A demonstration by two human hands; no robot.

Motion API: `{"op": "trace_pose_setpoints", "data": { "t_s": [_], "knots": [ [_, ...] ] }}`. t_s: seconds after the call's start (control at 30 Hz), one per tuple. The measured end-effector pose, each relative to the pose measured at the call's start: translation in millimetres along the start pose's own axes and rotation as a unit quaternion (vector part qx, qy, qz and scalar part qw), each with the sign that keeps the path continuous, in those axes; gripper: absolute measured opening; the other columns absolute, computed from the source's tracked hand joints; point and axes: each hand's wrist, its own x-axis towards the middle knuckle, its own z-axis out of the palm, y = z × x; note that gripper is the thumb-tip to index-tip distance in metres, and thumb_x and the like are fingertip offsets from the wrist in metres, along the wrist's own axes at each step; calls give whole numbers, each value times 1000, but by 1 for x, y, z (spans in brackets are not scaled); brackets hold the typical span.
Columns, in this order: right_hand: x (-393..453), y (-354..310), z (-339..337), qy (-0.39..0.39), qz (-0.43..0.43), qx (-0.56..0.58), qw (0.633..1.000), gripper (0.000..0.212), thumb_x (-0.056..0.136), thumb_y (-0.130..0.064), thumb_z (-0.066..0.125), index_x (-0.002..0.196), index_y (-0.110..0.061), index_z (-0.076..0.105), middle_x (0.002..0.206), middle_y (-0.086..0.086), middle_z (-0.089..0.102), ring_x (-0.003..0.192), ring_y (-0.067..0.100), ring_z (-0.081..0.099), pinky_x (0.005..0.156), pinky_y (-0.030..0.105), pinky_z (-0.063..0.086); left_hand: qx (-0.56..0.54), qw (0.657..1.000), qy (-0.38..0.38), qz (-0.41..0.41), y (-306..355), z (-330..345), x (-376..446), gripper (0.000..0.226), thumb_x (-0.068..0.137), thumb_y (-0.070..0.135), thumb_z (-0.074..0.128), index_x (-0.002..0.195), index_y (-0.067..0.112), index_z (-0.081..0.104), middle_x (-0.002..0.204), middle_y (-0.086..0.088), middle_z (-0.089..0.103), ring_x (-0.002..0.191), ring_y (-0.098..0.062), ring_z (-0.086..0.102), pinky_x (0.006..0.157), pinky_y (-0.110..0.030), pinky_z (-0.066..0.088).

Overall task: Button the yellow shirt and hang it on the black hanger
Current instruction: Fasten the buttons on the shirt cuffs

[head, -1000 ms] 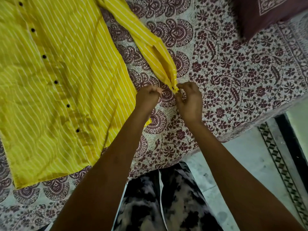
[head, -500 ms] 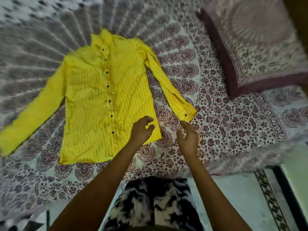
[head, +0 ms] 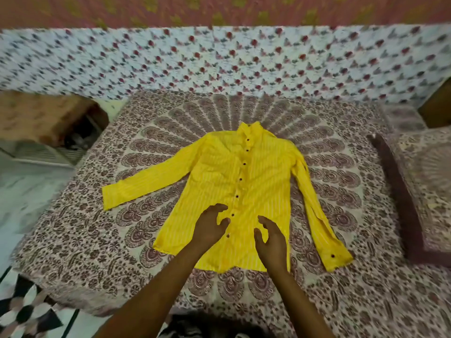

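Blurring background beyond yellow shirt (head: 256, 181)

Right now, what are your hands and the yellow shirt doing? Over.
Left hand and right hand open, fingers loosely curled, over the hem. Yellow shirt flat on the bedspread, front buttoned. No hanger in sight.

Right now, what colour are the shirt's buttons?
Black, on the yellow shirt; head view, the only one.
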Motion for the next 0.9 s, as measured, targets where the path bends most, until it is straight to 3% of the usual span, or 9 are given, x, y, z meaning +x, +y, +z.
{"op": "trace_pose_setpoints", "data": {
  "t_s": [0.13, 0.23, 0.4, 0.57, 0.8, 0.9],
  "knots": [
    [18, -33, 57, -7, -30, -14, 999, 46, 85, -34, 46, 124, -12, 56, 129, 7, 57, 117, 25, 54, 89, 37, 45, -12, 1000, 28, -5, -52, -46, 14, 36, 90, 21, 58, 125, 15, 52, 132, -8, 54, 123, -25, 49, 95, -33, 41],
    [27, -58, 113, 6, -24, -11, 1000, 34, 89, -21, 56, 121, -11, 57, 126, 8, 59, 113, 27, 56, 86, 34, 45, -19, 999, 35, -17, -101, -87, 30, 35, 90, 20, 59, 124, 14, 53, 132, -9, 55, 123, -25, 50, 95, -34, 41],
    [48, -100, 213, 13, -9, 1, 1000, 32, 88, -11, 59, 120, -9, 58, 124, 11, 60, 111, 29, 57, 82, 28, 41, -24, 999, 22, -44, -184, -152, 62, 37, 89, 24, 53, 125, 12, 55, 132, -10, 56, 122, -27, 52, 97, -38, 44],
    [70, -124, 287, 18, 20, 13, 1000, 34, 89, -17, 58, 122, -6, 57, 126, 13, 58, 111, 30, 57, 85, 30, 41, 5, 996, -2, -91, -262, -185, 91, 35, 89, 19, 57, 124, 15, 57, 135, -6, 54, 124, -23, 50, 98, -23, 38],
    [100, -112, 358, 10, 36, 6, 999, 35, 88, -13, 55, 122, -5, 56, 125, 14, 59, 114, 31, 57, 94, 43, 47, 66, 983, -34, -167, -351, -191, 141, 36, 87, 19, 60, 122, 14, 54, 127, -12, 55, 118, -31, 50, 93, -40, 46],
    [109, -99, 383, 6, 39, 15, 999, 40, 83, -21, 51, 119, -5, 58, 120, 14, 62, 112, 26, 58, 97, 39, 46, 124, 969, -10, -213, -383, -190, 159, 46, 82, 15, 63, 126, 17, 50, 130, -11, 49, 122, -32, 44, 91, -42, 44]
  ]
}}
